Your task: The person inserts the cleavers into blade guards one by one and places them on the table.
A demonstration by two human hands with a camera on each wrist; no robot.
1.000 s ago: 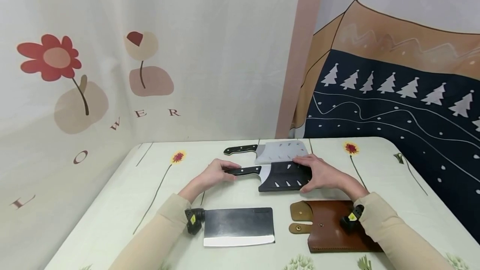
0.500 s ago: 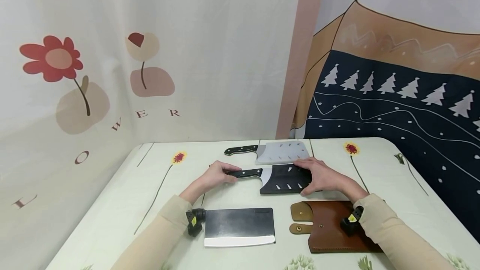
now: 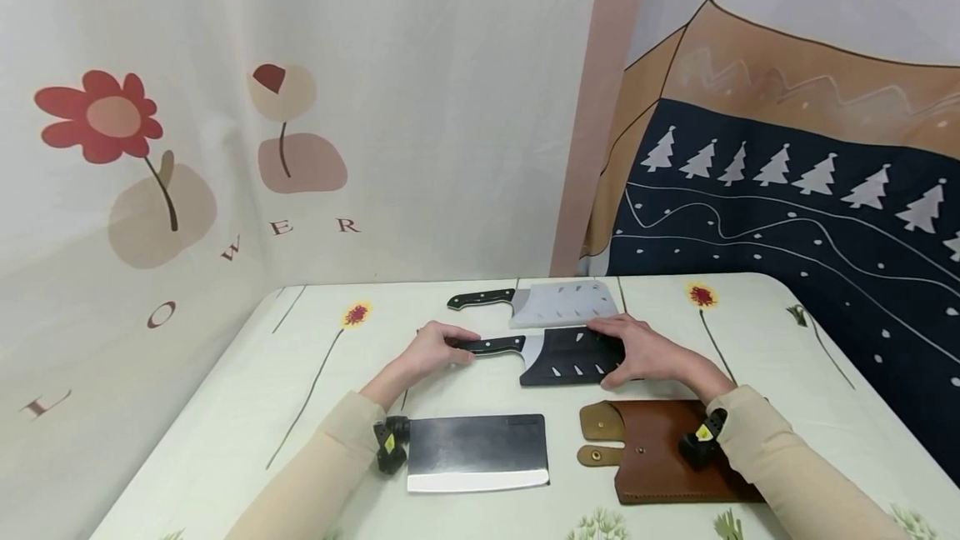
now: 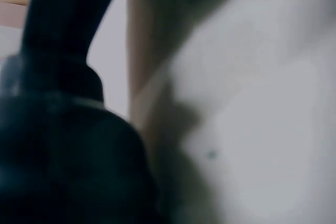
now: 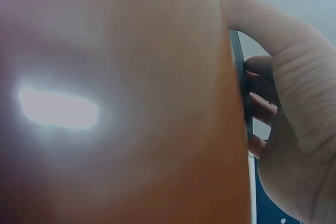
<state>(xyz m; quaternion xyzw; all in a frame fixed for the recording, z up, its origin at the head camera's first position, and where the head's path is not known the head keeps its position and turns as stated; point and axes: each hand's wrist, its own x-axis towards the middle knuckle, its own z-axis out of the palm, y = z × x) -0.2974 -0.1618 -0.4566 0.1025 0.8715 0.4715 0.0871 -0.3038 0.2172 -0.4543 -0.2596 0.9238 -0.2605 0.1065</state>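
Observation:
In the head view a cleaver [image 3: 499, 346] lies across the middle of the table, its black riveted handle to the left. A black blade guard [image 3: 566, 361] with pale teardrop slots covers most of its blade; bare steel shows by the handle. My left hand [image 3: 433, 352] pinches the handle's end between thumb and fingers. With thumb on the near edge and fingers on the far edge, my right hand [image 3: 651, 352] grips the guard's right end. The right wrist view shows the guard's dark edge [image 5: 239, 66] between thumb and fingers. Blur fills the left wrist view.
Just behind lies a second cleaver [image 3: 482, 298] in a whitish guard [image 3: 573, 303]. Nearer, a broad dark rectangular blade [image 3: 480, 448] lies by my left wrist. A brown leather sheath [image 3: 645, 477] with two tan snap straps lies under my right wrist.
The cleaver in its black guard has shifted slightly toward me, away from the pale-guarded one, with both hands holding it. Over the last half second it stays nearly still.

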